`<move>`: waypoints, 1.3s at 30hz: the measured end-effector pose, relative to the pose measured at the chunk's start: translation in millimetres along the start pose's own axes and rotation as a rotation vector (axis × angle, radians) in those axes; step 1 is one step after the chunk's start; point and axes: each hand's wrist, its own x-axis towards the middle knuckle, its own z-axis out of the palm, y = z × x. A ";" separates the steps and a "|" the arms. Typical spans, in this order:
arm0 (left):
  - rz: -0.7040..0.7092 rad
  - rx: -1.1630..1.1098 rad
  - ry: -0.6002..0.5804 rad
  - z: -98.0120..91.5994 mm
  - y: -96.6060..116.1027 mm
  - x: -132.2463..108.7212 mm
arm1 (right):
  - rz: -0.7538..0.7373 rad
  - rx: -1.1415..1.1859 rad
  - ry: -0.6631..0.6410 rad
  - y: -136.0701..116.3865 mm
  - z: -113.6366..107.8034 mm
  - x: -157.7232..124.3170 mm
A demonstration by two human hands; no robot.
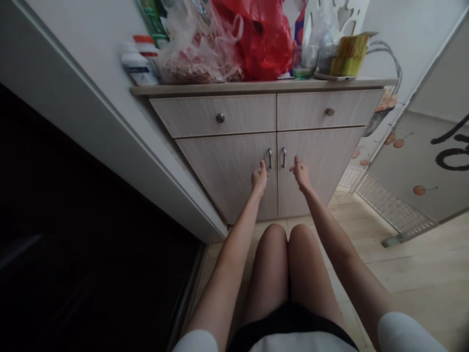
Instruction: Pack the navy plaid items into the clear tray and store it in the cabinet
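In the head view my left hand [260, 178] is stretched toward the left cabinet door [223, 171], just beside its metal handle [270, 158]. My right hand [301, 176] reaches in front of the right cabinet door [322, 151], a little to the right of the other metal handle [284, 157]. Each thumb points up and away from the other fingers, which are partly bent. Neither hand appears to touch a handle or hold anything. Both doors are closed, and the two handles stand side by side at the middle seam.
Above the doors are two closed drawers with round knobs [220, 118]. The cabinet top carries white bottles [137, 68], a clear plastic bag [201, 58], a red bag [262, 44], a glass [305, 61] and a yellow packet [350, 55]. A decorated panel [421, 161] stands to the right.
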 end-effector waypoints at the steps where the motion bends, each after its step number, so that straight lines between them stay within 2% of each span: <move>1: 0.083 0.030 0.043 2.8 2.1 4.1 | -0.057 -0.032 0.070 1.1 3.9 6.0; 3: 0.215 0.108 0.112 9.8 6.7 12.3 | -0.153 -0.111 0.194 2.9 13.3 18.6; 5: 0.278 0.205 0.149 17.9 10.9 19.0 | -0.188 -0.200 0.236 4.7 23.2 30.4; 8: 0.311 0.329 0.142 28.0 15.1 26.0 | -0.155 -0.277 0.197 8.0 34.9 43.8; 13: 0.292 0.399 0.084 35.1 14.0 33.1 | -0.124 -0.258 0.140 14.1 42.5 52.3; 21: 0.378 0.342 0.129 34.5 -3.0 24.8 | -0.145 -0.242 0.160 16.8 35.9 34.3; 31: 0.495 0.249 0.187 9.7 -25.4 -15.1 | -0.178 -0.249 0.148 8.5 2.1 -18.1; 39: 0.617 0.160 0.222 -33.4 -47.8 -65.6 | -0.199 -0.292 0.139 0.8 -41.5 -66.3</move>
